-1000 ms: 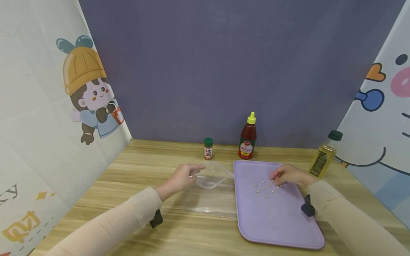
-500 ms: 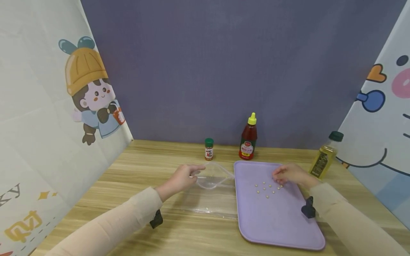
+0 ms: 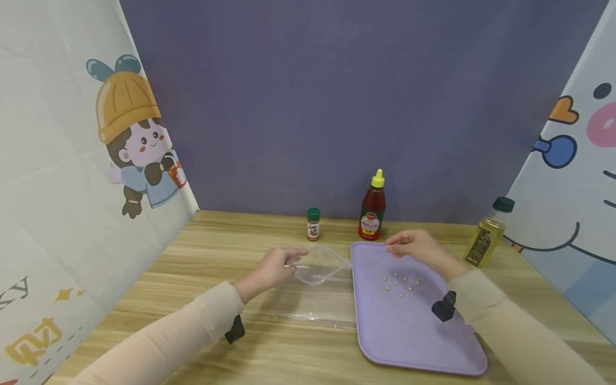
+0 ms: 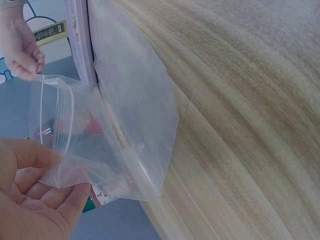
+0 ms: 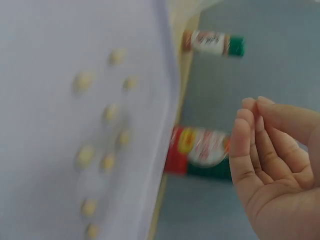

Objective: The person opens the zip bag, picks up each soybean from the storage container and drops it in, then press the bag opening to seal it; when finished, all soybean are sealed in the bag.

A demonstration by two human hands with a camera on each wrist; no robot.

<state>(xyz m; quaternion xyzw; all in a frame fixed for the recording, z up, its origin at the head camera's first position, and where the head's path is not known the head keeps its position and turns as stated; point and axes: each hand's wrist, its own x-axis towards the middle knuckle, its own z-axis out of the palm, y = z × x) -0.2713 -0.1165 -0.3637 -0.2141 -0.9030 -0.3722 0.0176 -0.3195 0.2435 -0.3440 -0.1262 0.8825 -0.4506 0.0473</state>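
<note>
My left hand [image 3: 273,267] pinches the rim of a clear zip-lock bag [image 4: 135,100], whose mouth gapes while its body lies flat on the table. Beside the bag is a lilac tray [image 3: 414,342] with several small pale-yellow soybeans [image 3: 401,295] scattered on it. My right hand [image 3: 418,250] is raised over the tray's far part, thumb and fingertips pinched together. In the right wrist view the fingers [image 5: 241,137] mostly hide the soybean between the tips.
Along the back of the wooden table [image 3: 231,235] stand a green-capped spice jar [image 3: 313,227] and a red sauce bottle [image 3: 371,214] with a yellow tip. An oil bottle [image 3: 483,240] stands behind the tray's right side. Fabric walls surround the table.
My right hand has picked one soybean off the tray, lifted and moved left towards the bag. The left hand has kept its place at the bag's mouth.
</note>
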